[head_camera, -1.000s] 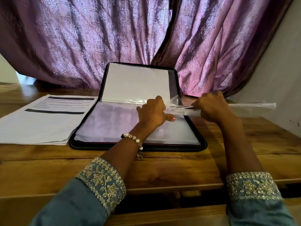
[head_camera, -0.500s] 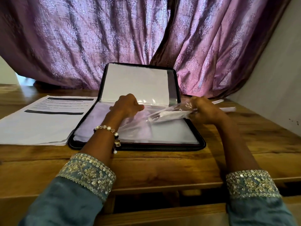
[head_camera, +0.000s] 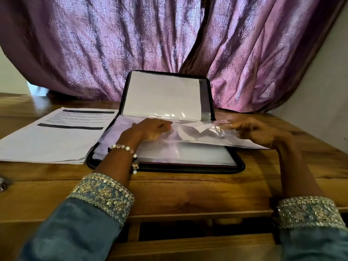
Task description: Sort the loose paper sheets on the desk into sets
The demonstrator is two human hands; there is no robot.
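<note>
Wood surface (head_camera: 188,187), purple curtain (head_camera: 113,44) behind. Paper sheet (head_camera: 207,137) lies w/ long axis left-right; right hand (head_camera: 252,129) pinches it, left hand (head_camera: 150,129) curled on folder (head_camera: 165,162).

A wooden desk (head_camera: 188,189) fills the foreground. Behind the desk hangs a purple patterned curtain (head_camera: 131,44), gathered in folds. Right of the curtain stands a pale wall (head_camera: 323,76). At the desk's left edge a small object shows, too cut off to identify.

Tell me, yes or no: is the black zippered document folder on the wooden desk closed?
No: the black zippered document folder lies open, its upper half propped upright against the purple curtain.
</note>
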